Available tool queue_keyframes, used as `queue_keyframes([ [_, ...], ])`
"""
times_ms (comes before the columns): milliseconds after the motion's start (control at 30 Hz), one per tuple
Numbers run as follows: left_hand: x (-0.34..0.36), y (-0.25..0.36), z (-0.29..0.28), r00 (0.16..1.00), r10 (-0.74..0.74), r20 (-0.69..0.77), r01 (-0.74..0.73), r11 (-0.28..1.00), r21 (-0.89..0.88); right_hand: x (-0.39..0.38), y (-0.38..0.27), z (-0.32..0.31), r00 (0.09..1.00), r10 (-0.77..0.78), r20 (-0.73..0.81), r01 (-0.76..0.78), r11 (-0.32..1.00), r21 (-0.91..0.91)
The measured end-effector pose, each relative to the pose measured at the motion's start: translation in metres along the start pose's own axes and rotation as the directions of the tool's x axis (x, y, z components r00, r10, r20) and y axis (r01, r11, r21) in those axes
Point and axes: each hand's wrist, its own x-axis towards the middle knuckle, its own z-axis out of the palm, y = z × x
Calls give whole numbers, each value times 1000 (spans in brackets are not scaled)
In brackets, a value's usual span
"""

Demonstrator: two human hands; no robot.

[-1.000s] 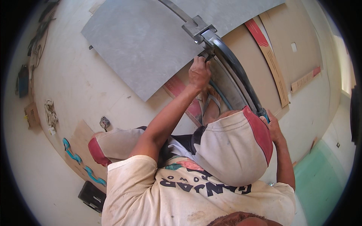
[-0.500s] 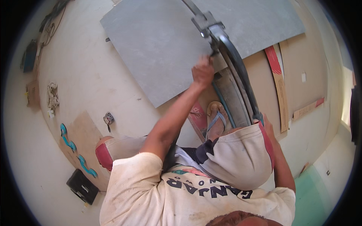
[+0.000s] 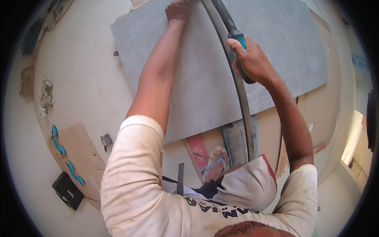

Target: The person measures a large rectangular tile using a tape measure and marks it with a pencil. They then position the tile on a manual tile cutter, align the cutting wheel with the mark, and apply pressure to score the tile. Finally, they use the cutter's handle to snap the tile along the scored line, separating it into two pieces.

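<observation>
My left hand (image 3: 177,12) reaches to the top edge of the view, blurred, its fingers curled at something I cannot make out beside the metal rail. My right hand (image 3: 252,59) grips the teal handle (image 3: 239,38) on a black lever (image 3: 224,15). Beneath both hands lies a large grey slab (image 3: 287,51), crossed by the long dark rail (image 3: 229,63) of a cutter. The rail runs down past the slab's near edge over the cutter's base (image 3: 233,146), near my sandaled foot (image 3: 215,162).
On the pale floor (image 3: 79,47) at left are teal suction lifters (image 3: 73,173) on cardboard, a black case (image 3: 67,191), a crumpled cloth (image 3: 46,93) and cables (image 3: 57,17). Cardboard pieces (image 3: 314,114) lie at right, a wall opening (image 3: 353,138) beyond them.
My left hand has moved forward to the far part of the slab. The lever, with my right hand on its teal handle, has travelled up the rail from near my knee. My body leans farther forward.
</observation>
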Motion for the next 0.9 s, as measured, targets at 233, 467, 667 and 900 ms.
queue_keyframes([
  [233,60,-29,24,991,8,-131,-10,1000,-14,58,6,23,994,-60,-88,58,998,-21],
  [467,54,-7,10,993,-42,-109,35,997,-65,51,-12,-10,995,-101,-21,102,992,71],
  [667,60,-31,20,993,-4,-117,1,1000,-28,45,-19,-9,992,-130,-3,128,978,164],
  [900,61,-35,25,995,-2,-98,0,1000,-25,45,-9,-6,989,-146,-6,142,951,276],
])
